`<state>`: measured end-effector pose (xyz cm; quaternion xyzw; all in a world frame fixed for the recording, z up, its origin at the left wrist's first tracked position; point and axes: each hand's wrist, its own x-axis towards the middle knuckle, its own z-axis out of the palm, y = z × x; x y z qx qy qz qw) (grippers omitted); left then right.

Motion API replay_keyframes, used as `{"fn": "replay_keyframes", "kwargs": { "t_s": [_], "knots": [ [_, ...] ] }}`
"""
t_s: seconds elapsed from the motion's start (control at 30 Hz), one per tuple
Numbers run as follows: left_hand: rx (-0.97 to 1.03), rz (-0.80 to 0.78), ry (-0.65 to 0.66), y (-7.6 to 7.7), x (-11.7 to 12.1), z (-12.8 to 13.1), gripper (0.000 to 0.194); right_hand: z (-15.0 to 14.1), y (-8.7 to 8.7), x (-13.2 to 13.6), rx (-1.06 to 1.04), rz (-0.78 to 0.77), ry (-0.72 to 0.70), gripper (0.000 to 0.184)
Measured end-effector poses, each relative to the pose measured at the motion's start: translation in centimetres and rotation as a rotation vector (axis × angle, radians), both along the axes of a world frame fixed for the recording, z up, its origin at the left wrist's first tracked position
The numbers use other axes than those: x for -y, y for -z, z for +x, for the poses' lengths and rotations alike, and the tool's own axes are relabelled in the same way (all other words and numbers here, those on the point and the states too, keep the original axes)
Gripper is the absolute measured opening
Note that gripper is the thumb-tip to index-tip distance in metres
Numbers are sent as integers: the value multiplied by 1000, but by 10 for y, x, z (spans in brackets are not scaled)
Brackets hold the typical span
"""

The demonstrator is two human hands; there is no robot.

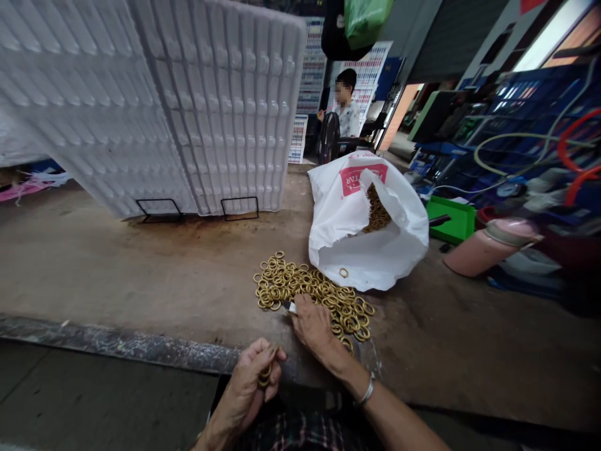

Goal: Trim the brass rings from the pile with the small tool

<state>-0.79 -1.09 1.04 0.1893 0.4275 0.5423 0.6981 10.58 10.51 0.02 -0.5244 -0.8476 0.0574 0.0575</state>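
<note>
A heap of small brass rings (310,291) lies on the worn brown table (141,269) in front of me. My left hand (251,385) is closed on a short stack of brass rings (266,374) near the table's front edge. My right hand (313,327) rests at the heap's near side, fingers curled, with a small pale object (292,307) at its fingertips that I cannot make out. A bracelet (367,391) sits on my right wrist. Behind the heap a white plastic bag (366,225) lies open, with more rings inside and a single ring on its lip.
Tall stacks of white moulded trays (154,100) stand on wire feet at the back left. A green box (451,219) and a pink flask (493,245) lie right of the bag, beside blue crates and hoses. A person (347,103) stands far behind.
</note>
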Motion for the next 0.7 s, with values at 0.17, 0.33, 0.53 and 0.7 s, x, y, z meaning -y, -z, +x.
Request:
{"fn": "replay_keyframes", "kwargs": {
  "t_s": [0.17, 0.33, 0.53, 0.7],
  "knots": [
    [76, -42, -101, 5, -2, -3, 27, -8, 2, -4, 32, -19, 7, 18],
    [160, -68, -96, 8, -4, -6, 30, -10, -1, -5, 32, -60, 20, 23],
    [232, -119, -160, 13, -9, -8, 25, -8, 3, -6, 16, -70, 20, 25],
    [223, -264, -233, 12, -14, -9, 39, -6, 5, -5, -11, -82, -3, 28]
  ]
}}
